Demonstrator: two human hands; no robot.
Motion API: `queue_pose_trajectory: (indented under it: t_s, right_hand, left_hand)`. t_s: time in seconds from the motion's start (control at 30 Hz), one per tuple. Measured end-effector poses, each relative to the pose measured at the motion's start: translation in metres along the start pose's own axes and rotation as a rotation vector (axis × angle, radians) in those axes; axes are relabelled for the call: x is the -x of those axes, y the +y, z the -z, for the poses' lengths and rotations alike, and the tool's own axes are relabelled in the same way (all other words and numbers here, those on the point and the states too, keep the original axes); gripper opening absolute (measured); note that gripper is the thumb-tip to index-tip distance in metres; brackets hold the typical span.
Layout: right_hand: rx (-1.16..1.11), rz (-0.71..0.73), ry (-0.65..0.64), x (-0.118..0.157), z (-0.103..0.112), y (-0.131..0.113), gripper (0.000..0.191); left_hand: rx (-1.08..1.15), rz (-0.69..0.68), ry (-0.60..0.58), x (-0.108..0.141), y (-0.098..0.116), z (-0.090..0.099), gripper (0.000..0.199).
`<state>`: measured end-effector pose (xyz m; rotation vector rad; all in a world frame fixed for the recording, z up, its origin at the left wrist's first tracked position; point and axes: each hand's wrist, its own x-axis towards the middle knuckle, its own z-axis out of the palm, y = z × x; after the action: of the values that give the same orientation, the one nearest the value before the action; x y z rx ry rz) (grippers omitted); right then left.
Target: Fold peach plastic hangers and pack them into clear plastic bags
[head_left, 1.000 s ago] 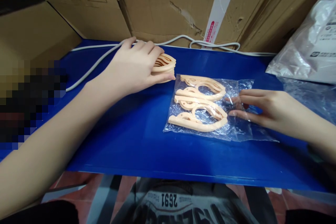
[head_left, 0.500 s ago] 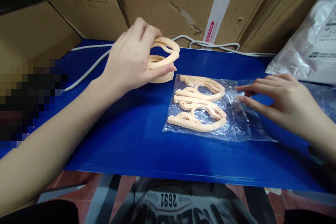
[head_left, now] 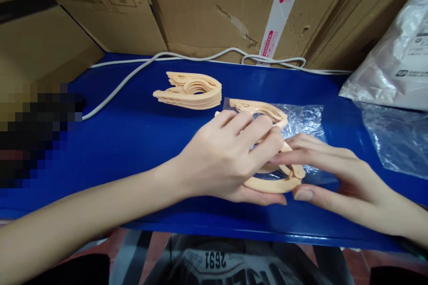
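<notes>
My left hand (head_left: 234, 156) is closed around a beige folding hanger (head_left: 272, 185) above the clear plastic bag (head_left: 306, 118). At the hanger's right end is my right hand (head_left: 327, 169), its thumb and fingers spread around the hinge; whether the fingertips touch it is hard to tell. Inside the bag lie more beige hangers (head_left: 264, 109), mostly covered by my left hand. A stack of folded beige hangers (head_left: 194, 93) rests on the blue table, left of and behind the bag.
The blue table (head_left: 117, 151) ends at a front edge near my body. Cardboard boxes (head_left: 207, 9) stand along its back, with a white cable (head_left: 123, 80) before them. At right are a white plastic package (head_left: 397, 62) and clear plastic film (head_left: 397, 138).
My left hand has moved from above the stack to over the bag with a hanger in it, uncovering the stack. My right hand has moved left and down to the hanger's end.
</notes>
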<state>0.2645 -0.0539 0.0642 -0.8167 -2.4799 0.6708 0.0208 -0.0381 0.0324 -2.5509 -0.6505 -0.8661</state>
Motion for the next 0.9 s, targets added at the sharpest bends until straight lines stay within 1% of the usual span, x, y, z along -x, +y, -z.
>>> queue_pose_trajectory:
  t_s: [0.07,0.13,0.2,0.27,0.33,0.37,0.5,0.6,0.63,0.7,0.73,0.8,0.9]
  right_hand:
    - [-0.091,-0.082,0.024,-0.002,0.001,0.000,0.028]
    - [-0.151,-0.167,0.085,-0.002,0.004,-0.001,0.025]
    - [-0.183,-0.255,0.179,0.001,0.008,0.000,0.024]
    - [-0.197,-0.320,0.301,0.003,0.011,0.003,0.023]
    - [-0.195,-0.350,0.396,0.005,0.013,0.008,0.019]
    - [-0.192,-0.357,0.421,0.006,0.014,0.010,0.016]
    - [-0.187,-0.369,0.415,0.006,0.017,0.016,0.011]
    - [-0.206,-0.395,0.395,0.005,0.018,0.014,0.012]
    - [-0.222,-0.413,0.389,0.005,0.018,0.013,0.017]
    - [-0.230,-0.432,0.376,0.005,0.017,0.012,0.035]
    - [-0.208,-0.418,0.366,0.006,0.016,0.013,0.043]
    - [-0.102,-0.319,0.326,0.007,0.014,0.017,0.055]
    - [0.127,-0.107,0.251,0.008,0.011,0.026,0.080]
  left_hand:
    - [-0.015,-0.013,-0.005,0.000,-0.001,0.000,0.077]
    - [-0.033,-0.008,-0.011,0.002,-0.003,0.000,0.080]
    - [-0.053,0.027,-0.026,0.004,-0.007,-0.002,0.081]
    - [-0.057,0.083,-0.038,0.007,-0.012,-0.006,0.081]
    - [-0.036,0.131,-0.046,0.011,-0.018,-0.012,0.085]
    - [-0.022,0.147,-0.046,0.012,-0.022,-0.016,0.088]
    - [0.005,0.141,-0.024,0.017,-0.032,-0.028,0.098]
    - [0.001,0.115,-0.002,0.017,-0.033,-0.031,0.095]
    - [0.000,0.112,0.004,0.017,-0.032,-0.030,0.093]
    - [0.009,0.115,0.015,0.016,-0.031,-0.027,0.087]
    - [0.021,0.117,0.020,0.016,-0.030,-0.025,0.086]
    - [0.048,0.126,0.026,0.015,-0.029,-0.023,0.082]
    - [0.076,0.148,0.023,0.015,-0.028,-0.021,0.080]
